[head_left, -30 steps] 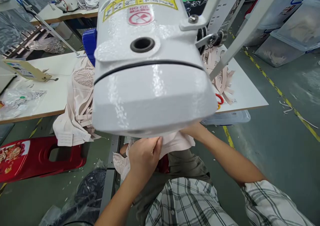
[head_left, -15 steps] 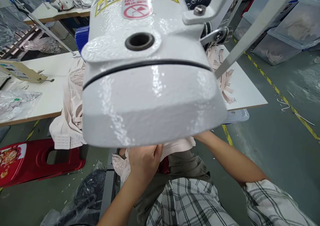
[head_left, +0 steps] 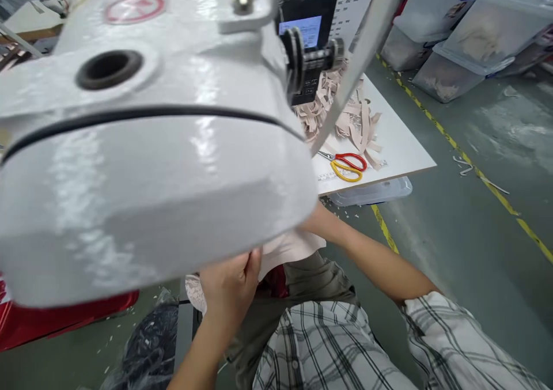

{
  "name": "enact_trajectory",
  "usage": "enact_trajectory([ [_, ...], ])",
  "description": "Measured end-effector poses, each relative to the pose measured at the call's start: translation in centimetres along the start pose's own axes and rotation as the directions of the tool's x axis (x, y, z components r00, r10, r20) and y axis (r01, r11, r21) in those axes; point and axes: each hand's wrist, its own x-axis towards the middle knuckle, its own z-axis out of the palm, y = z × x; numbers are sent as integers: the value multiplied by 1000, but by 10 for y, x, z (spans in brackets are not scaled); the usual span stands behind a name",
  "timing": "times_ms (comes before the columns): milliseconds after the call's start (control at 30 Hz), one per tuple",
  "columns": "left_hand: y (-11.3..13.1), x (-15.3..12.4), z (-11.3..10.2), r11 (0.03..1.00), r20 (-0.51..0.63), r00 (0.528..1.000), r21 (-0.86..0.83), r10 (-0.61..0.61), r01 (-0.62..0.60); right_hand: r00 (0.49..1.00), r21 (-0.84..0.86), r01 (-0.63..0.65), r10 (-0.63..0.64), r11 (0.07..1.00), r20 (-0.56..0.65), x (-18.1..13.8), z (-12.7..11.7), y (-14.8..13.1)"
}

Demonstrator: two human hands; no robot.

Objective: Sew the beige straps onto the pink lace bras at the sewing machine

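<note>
The white head of a sewing machine (head_left: 173, 177) fills the upper left and hides much of the work below it. Under its front edge, my left hand (head_left: 228, 283) is closed, thumb against curled fingers, gripping a pale pink garment (head_left: 294, 247). A lace part of this garment shows left of that hand, and a smooth part spreads out to its right above my lap. My right hand (head_left: 314, 220) reaches under the machine head near the smooth fabric. Its fingers are hidden, so their grip cannot be made out.
Scissors with red and yellow handles (head_left: 349, 166) lie on the white table (head_left: 404, 148) beside several pale pink strips (head_left: 363, 125). A control panel (head_left: 306, 30) stands behind. Clear plastic bins (head_left: 479, 33) are at upper right. A red stool (head_left: 64, 321) and dark plastic bag (head_left: 151, 344) are at lower left.
My view has swung right, so the machine head sits further left and the scissors and control screen show. My left hand keeps its hold; my right hand stays under the machine head.
</note>
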Motion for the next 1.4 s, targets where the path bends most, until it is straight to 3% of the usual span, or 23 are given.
enact_trajectory([
  [100, 0, 0, -2, 1000, -15, 1000, 21, -13, 13, 1000, -34, 16, -15, 999, 25, 1, 1, 5],
  [333, -2, -3, -4, 998, -48, 998, -55, -32, 29, 999, 83, 47, -46, 995, -10, -6, 4, 5],
  [933, 9, 5, -1, 992, -96, 995, -125, 19, -31, 1000, -10, -7, 7, 1000, 12, -6, -6, -4],
  [1200, 14, 5, 0, 979, -192, 980, -186, 46, -83, 999, 30, -3, 4, 1000, -47, -4, 0, 15],
  [1300, 12, 4, 0, 978, -220, 974, -184, 53, -95, 998, 87, 15, -10, 996, -66, -5, 1, 20],
  [1400, 10, 2, -1, 978, -202, 979, -197, 23, -63, 999, 281, -24, 37, 959, -40, -8, 5, 26],
])
